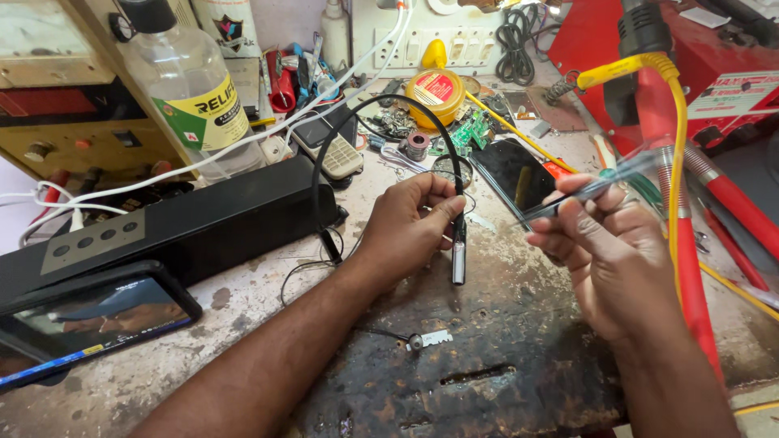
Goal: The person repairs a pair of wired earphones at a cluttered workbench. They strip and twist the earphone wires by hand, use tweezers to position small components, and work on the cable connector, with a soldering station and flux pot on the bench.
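My left hand (410, 223) pinches the black neckband of a wireless earphone (458, 219) near its silver end piece, which hangs down over the worn bench. The band arcs up and back to the left (357, 109). A loose earbud with a metal tab (426, 339) lies on the bench below, on a thin wire. My right hand (604, 251) holds a pair of slim tweezers (596, 188), their tips pointing left toward the neckband, blurred.
A black soundbar (187, 223) and a phone with a lit screen (97, 316) lie at left. A clear bottle (191, 89), a yellow tin (436, 91), small circuit boards (466, 130), a dark phone (513, 170), and red and yellow cables (677, 186) crowd the back and right.
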Demonstrator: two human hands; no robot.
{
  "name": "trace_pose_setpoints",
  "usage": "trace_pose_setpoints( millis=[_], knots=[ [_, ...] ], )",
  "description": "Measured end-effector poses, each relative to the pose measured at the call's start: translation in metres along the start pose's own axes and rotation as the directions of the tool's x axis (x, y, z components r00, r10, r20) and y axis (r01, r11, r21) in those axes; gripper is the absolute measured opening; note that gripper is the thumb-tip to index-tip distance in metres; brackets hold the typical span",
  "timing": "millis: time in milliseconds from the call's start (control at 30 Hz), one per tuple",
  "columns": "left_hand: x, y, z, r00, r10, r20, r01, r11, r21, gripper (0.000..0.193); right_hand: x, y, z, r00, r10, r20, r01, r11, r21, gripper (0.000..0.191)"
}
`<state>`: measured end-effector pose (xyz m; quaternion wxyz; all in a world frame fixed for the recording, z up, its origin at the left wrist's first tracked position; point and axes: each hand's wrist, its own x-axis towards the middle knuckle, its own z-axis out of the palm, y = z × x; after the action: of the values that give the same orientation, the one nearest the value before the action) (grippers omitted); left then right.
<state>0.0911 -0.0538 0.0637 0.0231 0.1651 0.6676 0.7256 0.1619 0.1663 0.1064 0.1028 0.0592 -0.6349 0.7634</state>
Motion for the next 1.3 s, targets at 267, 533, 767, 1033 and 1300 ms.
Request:
trace_pose_setpoints(
  millis=[267, 533, 767, 1033, 1300],
  knots=[
    [0.000, -0.002, 0.000, 0.996, -0.044, 0.072, 0.049, 0.996, -0.077, 0.015, -0.009, 0.007, 0.013, 0.994, -0.093, 0.064, 0.094, 0.995, -0.014, 0.027],
    [-0.007, 0.010, 0.005, 0.999, -0.047, 0.024, 0.047, 0.999, -0.002, 0.019, -0.004, 0.009, -0.004, 0.998, 0.048, 0.027, -0.051, 0.993, 0.108, 0.026],
    [-0.014, 0.021, 0.014, 0.999, -0.009, -0.043, 0.011, 0.999, 0.043, 0.021, -0.009, 0.001, -0.002, 0.995, 0.096, 0.023, -0.098, 0.989, 0.111, 0.021],
    [-0.016, 0.025, 0.023, 0.997, -0.049, -0.053, 0.053, 0.996, 0.067, 0.019, -0.025, -0.009, 0.006, 1.000, -0.002, 0.026, 0.008, 0.972, -0.235, 0.031],
    [-0.016, 0.028, 0.022, 0.998, -0.036, -0.047, 0.040, 0.996, 0.079, 0.019, -0.028, -0.005, 0.010, 0.979, -0.197, 0.049, 0.201, 0.907, -0.371, 0.026]
  ],
)
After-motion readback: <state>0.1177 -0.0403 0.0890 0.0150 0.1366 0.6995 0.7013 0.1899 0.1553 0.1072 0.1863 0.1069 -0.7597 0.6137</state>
